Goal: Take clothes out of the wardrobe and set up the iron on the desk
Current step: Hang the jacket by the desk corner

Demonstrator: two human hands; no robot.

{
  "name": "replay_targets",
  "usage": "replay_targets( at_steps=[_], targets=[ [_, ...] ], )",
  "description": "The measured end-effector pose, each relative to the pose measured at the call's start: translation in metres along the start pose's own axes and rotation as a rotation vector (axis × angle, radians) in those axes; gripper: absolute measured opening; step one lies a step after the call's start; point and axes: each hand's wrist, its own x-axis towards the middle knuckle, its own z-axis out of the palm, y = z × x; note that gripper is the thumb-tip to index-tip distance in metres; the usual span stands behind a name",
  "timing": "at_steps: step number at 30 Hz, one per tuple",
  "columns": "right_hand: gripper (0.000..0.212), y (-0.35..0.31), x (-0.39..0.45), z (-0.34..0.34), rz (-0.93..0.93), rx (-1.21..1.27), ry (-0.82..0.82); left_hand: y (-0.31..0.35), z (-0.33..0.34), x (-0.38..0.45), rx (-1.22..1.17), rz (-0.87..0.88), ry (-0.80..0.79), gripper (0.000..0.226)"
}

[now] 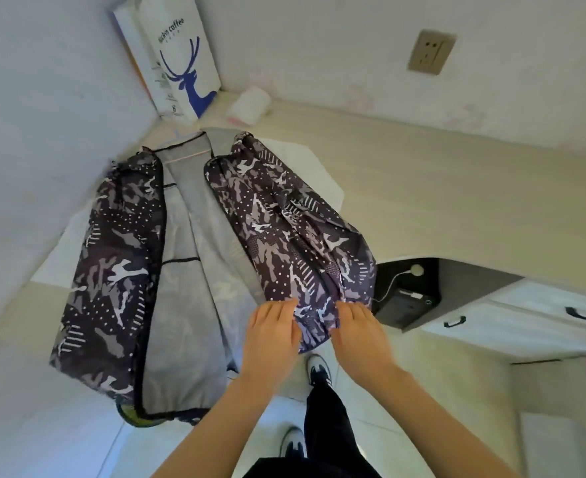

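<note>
A dark camouflage-patterned jacket with white dots lies opened out on the pale desk, its grey lining facing up. Its right front panel reaches the desk's near edge. My left hand and my right hand both grip the bottom hem of that right panel, side by side, fingers curled into the cloth. No iron is in view.
A white paper bag with a blue deer stands in the back corner beside a white roll. A wall socket sits at the upper right. Under the desk is a dark box with a white cable; drawers with black handles are to the right.
</note>
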Motion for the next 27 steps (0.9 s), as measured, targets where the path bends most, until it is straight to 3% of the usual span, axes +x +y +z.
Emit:
replay_targets(
  at_steps=[11, 27],
  targets=[
    [0.051, 0.045, -0.143, -0.009, 0.336, 0.08, 0.059, 0.074, 0.011, -0.048, -0.045, 0.3, -0.206, 0.035],
    [0.049, 0.155, -0.389, 0.013, 0.795, 0.191, 0.268, 0.269, 0.057, -0.173, -0.094, 0.734, -0.396, 0.033]
  ],
)
